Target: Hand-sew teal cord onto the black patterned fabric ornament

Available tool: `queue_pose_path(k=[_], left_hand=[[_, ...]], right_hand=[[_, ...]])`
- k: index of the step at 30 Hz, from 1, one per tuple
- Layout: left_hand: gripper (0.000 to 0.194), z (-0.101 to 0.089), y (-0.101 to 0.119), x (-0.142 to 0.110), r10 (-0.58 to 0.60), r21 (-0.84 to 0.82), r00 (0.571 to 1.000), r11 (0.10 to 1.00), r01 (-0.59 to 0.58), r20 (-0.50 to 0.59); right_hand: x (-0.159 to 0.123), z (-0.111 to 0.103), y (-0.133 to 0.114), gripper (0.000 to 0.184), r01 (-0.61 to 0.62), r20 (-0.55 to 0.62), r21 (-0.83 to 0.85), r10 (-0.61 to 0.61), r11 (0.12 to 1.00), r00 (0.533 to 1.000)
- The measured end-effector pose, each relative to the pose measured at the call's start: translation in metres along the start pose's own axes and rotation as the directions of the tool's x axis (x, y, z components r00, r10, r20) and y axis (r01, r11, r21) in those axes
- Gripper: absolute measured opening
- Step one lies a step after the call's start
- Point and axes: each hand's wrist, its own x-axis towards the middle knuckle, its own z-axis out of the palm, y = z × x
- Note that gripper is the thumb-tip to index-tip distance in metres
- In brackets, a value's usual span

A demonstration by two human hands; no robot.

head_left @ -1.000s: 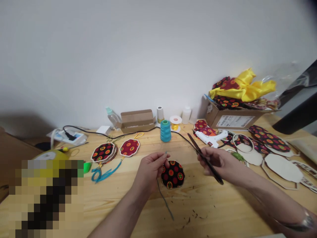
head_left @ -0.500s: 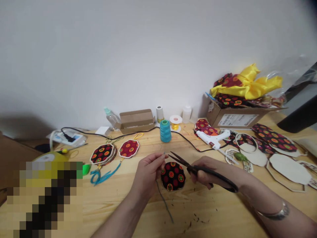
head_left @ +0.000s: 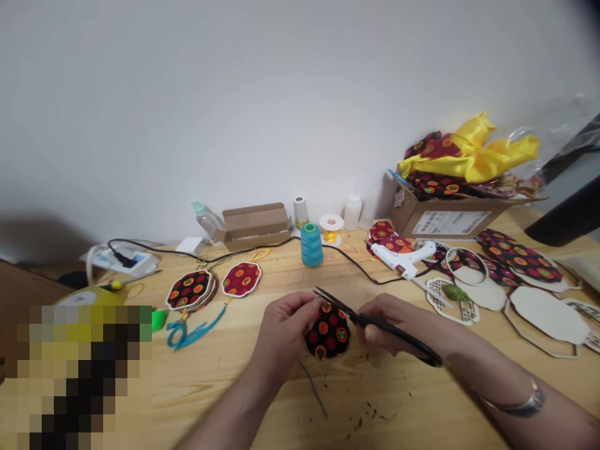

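Between the pinched fingers of my left hand (head_left: 289, 322) is a blue-grey cord (head_left: 313, 389); its tail hangs below onto the table and a short tip pokes out above the fingertips. My right hand (head_left: 391, 322) grips dark scissors (head_left: 349, 311), their blades pointing left with the tips at the cord's upper end. Whether the blades touch the cord I cannot tell. Under the hands lies a black flower-patterned fabric piece (head_left: 327, 336) with a scalloped edge, partly covered by my left fingers and the blades. A teal thread cone (head_left: 312, 245) stands beyond my left hand.
Left lie stacked black patterned pieces (head_left: 190, 289) and red ones (head_left: 241, 279) with teal tassels. A white glue gun (head_left: 404, 257), pale wooden shapes (head_left: 548, 315) and a fabric-filled cardboard box (head_left: 450, 219) are on the right. A black cable (head_left: 354, 265) crosses behind. Dark scraps dot the table front.
The scissors have swung from upright on the right to pointing left, and their tips have come to the cord's end at my left fingertips. My left hand has barely moved.
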Motion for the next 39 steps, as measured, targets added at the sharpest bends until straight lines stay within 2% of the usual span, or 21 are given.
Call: queue_pose_path(k=[6, 20, 30, 39], left_hand=[[0.019, 0.000, 0.001, -0.001, 0.043, 0.125, 0.999, 0.991, -0.047, 0.032], [0.020, -0.001, 0.001, -0.002, 0.050, 0.155, 0.997, 0.986, -0.058, 0.055], [0.020, 0.000, 0.001, -0.001, 0.046, 0.146, 0.998, 0.988, -0.051, 0.033], [0.020, -0.001, 0.000, 0.000, 0.041, 0.138, 0.999, 0.989, -0.045, 0.034]], right_hand=[[0.003, 0.003, 0.002, 0.055, -0.005, 0.005, 0.021, 0.005, 1.000, 1.000], [0.006, 0.003, 0.007, 0.052, -0.013, 0.019, 0.041, 0.012, 0.999, 1.000], [0.006, 0.001, -0.005, 0.054, -0.076, 0.013, 0.018, 0.076, 0.997, 0.997], [0.005, 0.000, -0.008, 0.051, -0.070, 0.032, 0.051, 0.069, 0.996, 0.997]])
